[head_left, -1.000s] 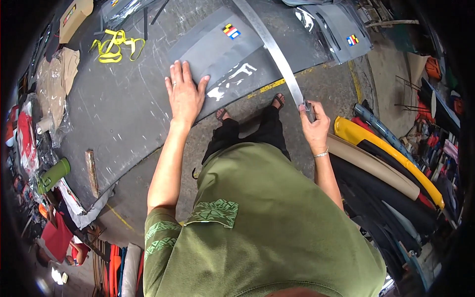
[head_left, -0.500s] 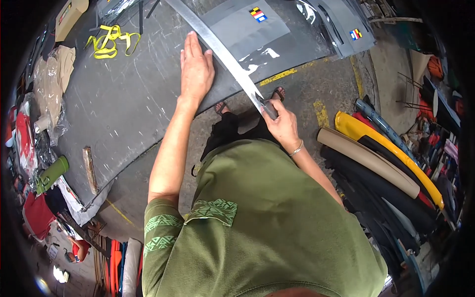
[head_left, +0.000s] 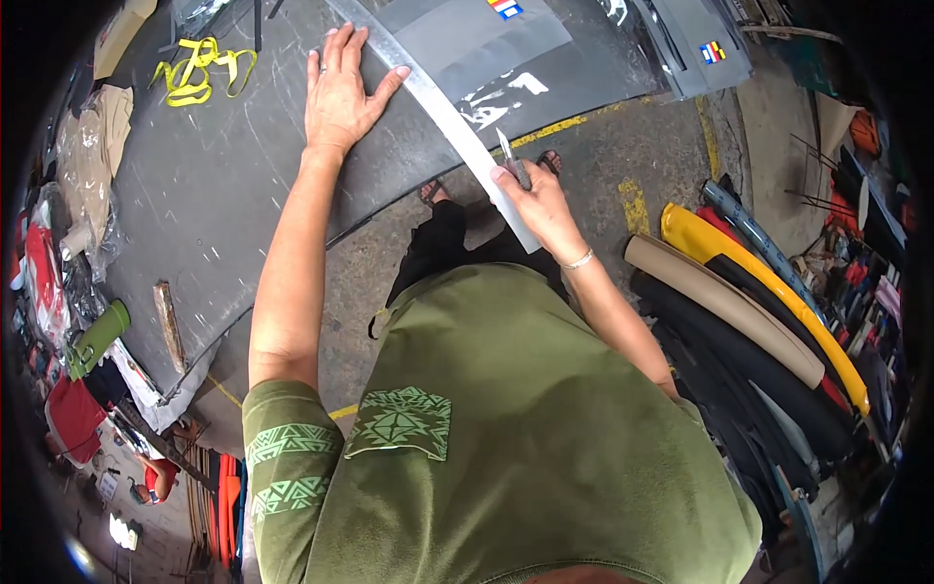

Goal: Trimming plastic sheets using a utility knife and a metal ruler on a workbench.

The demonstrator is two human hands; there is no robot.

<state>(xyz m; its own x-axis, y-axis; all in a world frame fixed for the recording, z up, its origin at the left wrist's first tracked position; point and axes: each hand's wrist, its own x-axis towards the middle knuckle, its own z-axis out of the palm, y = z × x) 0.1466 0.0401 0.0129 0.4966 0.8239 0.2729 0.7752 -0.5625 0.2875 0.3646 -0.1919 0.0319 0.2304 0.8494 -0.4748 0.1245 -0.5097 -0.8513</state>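
The ruler [head_left: 445, 117] seems mid-alignment, next needing firm pressure: left hand [head_left: 339, 107] spread beside it, right hand [head_left: 547, 212] pinching it and a knife [head_left: 522, 174].

Left fingers [head_left: 337, 54] extended, flat; right fingers [head_left: 510, 185] curled
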